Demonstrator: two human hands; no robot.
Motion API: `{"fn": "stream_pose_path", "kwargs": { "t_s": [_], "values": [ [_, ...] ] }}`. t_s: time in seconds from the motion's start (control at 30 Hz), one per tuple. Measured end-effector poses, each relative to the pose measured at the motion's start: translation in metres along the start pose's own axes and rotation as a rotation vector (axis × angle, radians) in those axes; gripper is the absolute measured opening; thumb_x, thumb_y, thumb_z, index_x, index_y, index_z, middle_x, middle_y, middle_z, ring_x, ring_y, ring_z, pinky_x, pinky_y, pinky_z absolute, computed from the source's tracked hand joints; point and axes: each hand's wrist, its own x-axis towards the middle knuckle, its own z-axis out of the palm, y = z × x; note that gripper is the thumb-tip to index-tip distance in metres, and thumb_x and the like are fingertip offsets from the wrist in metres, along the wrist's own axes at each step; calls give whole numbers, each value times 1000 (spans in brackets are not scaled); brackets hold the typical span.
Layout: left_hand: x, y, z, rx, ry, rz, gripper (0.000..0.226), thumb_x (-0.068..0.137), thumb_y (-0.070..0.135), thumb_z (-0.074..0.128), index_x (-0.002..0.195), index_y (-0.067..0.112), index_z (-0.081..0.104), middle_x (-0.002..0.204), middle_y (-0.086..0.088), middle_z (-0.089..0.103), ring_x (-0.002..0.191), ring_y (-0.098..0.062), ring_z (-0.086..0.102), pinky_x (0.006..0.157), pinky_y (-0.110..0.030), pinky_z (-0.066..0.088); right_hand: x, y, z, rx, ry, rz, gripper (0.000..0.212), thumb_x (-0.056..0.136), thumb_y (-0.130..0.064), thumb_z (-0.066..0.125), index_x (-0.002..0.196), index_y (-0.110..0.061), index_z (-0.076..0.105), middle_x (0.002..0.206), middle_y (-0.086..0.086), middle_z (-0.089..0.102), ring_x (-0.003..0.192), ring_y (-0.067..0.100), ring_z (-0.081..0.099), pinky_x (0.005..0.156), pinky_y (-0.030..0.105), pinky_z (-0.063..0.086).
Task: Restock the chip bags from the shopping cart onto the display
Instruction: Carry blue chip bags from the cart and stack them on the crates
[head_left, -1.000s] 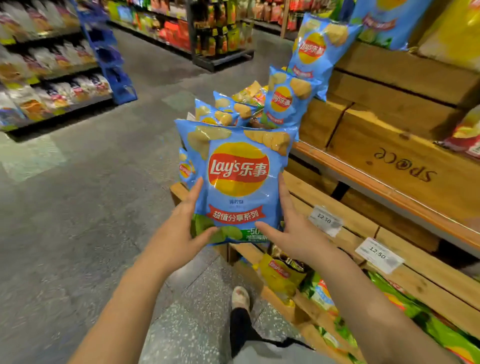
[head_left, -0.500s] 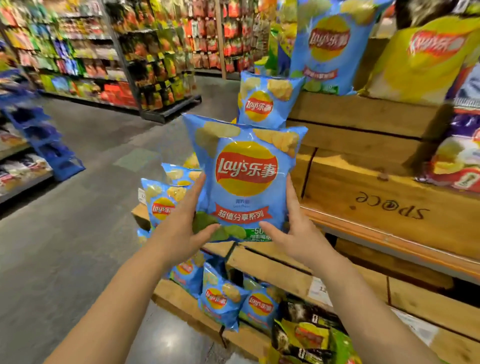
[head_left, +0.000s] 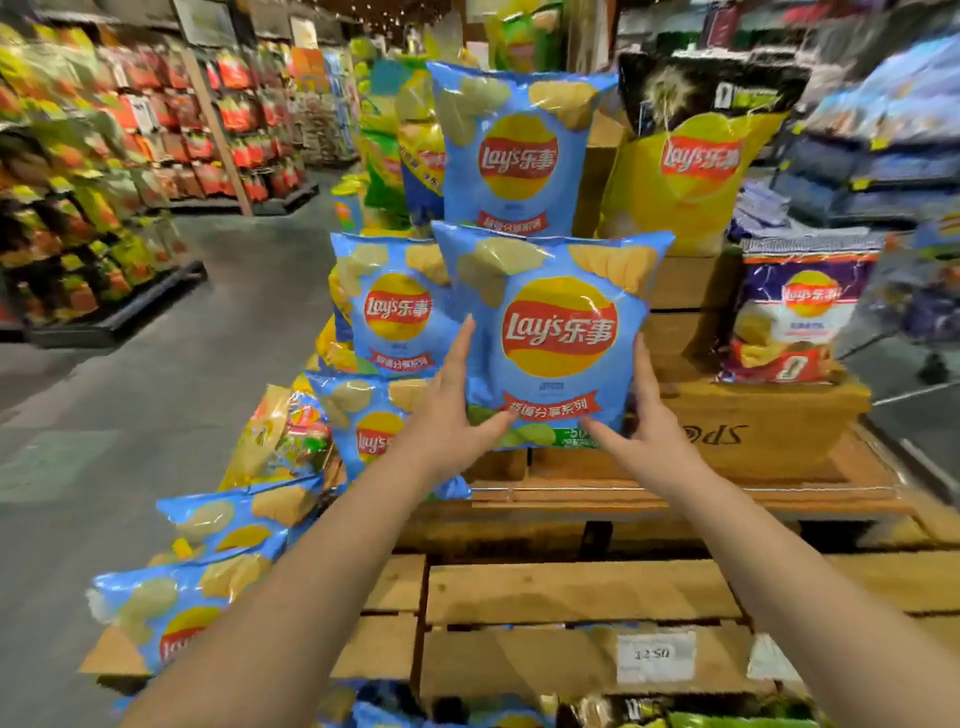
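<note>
Blue Lay's chip bag (head_left: 556, 338), held upright at the centre of the frame, logo facing the camera, lime slices printed along its bottom edge. Gripped at its lower corners from both sides: left hand (head_left: 447, 415) clasping the lower left edge, fingers up along the side and thumb across the front; right hand (head_left: 644, 431) clasping the lower right edge the same way. Held in front of the wooden display (head_left: 675, 587), just above the crate (head_left: 769, 415) on its middle tier; whether the bag's base touches the wood cannot be told.

Directly behind and above, a second blue bag (head_left: 514, 150) standing upright on a higher tier. Just left of the held bag, a third blue bag (head_left: 395, 306) upright, partly overlapped by it. Below that, toward lower centre-left, a fourth blue bag (head_left: 363, 421) leaning, partly hidden by the left wrist. Further down the left side, two more blue bags (head_left: 228, 519) lying tilted on the lowest step.

Upper right of centre, a yellow bag (head_left: 691, 176) with a black top, upright beside the second blue bag. Right of the held bag, a purple-and-white bag (head_left: 795, 312) standing on the crate.

On the front plank at lower right, a white price tag (head_left: 654, 656). Across the aisle at the left of the frame, blurred store shelves (head_left: 104, 171) packed with coloured packets.
</note>
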Motion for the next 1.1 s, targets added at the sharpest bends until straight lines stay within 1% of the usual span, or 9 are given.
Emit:
{"fn": "stream_pose_path", "kwargs": {
  "t_s": [0.1, 0.2, 0.33, 0.57, 0.7, 0.77, 0.87, 0.97, 1.1],
  "values": [
    [48, -10, 1, -39, -19, 63, 99, 80, 36, 69, 124, 76, -11, 151, 6, 34, 129, -21, 46, 92, -43, 51, 28, -3, -3, -118, 82, 26, 95, 86, -35, 66, 123, -73, -13, 131, -28, 46, 117, 8, 54, 94, 42, 51],
    [87, -22, 10, -4, -6, 103, 98, 85, 32, 65, 124, 72, -15, 149, 5, 34, 128, -21, 47, 90, -38, 51, 60, 2, -3, -249, 124, 22, 91, 87, -43, 62, 122, -66, -19, 143, -6, 45, 122, 20, 52, 94, 44, 50],
    [119, -42, 27, -6, -29, 94, 96, 76, 41, 60, 131, 69, -13, 149, -3, 33, 134, -25, 39, 102, -50, 43, 95, 25, -1, -310, 161, 23, 90, 89, -42, 60, 121, -63, -22, 147, -2, 41, 126, 23, 49, 95, 43, 48],
    [150, -76, 59, -8, -43, 45, 101, 76, 28, 63, 140, 60, -8, 139, -8, 43, 123, -29, 50, 96, -51, 47, 134, 69, 10, -328, 157, 79, 89, 91, -42, 57, 131, -57, -21, 146, 0, 43, 124, 26, 50, 94, 45, 49],
    [151, -83, 70, 46, 33, 60, 96, 87, 11, 62, 137, 55, -8, 135, -8, 41, 115, -24, 49, 83, -31, 44, 150, 86, 18, -255, 116, 151, 87, 93, -35, 57, 150, -35, -9, 148, -1, 38, 128, 25, 47, 98, 41, 46],
    [144, -79, 75, 82, 77, 79, 89, 90, 9, 59, 135, 52, -5, 146, -9, 31, 120, -22, 43, 82, -23, 38, 155, 92, 17, -258, 96, 185, 86, 93, -34, 57, 151, -30, -6, 152, 2, 31, 134, 26, 39, 104, 41, 41],
    [132, -69, 79, 60, 179, 140, 77, 91, 5, 55, 139, 45, 10, 157, -8, 9, 138, -17, 21, 96, -11, 30, 154, 91, 14, -395, 117, 176, 91, 91, -35, 58, 150, -29, -10, 160, 6, -4, 146, 26, 10, 114, 41, 27],
    [137, -66, 78, 308, 303, 451, 77, 83, 12, 54, 146, 29, 13, 154, -3, 8, 145, -27, 5, 116, -42, 15, 148, 79, 14, -448, 322, -14, 91, 92, -31, 56, 143, -35, -19, 157, 3, -22, 146, 21, -4, 116, 39, 13],
    [168, -64, 79, 801, 145, 662, 78, 81, 31, 50, 149, 15, 16, 157, -6, 11, 146, -26, -5, 117, -45, -2, 157, 71, 17, -586, 357, -202, 78, 94, -36, 39, 148, -20, -16, 152, 1, -23, 142, 12, -20, 116, 31, -1]
  ]
}}
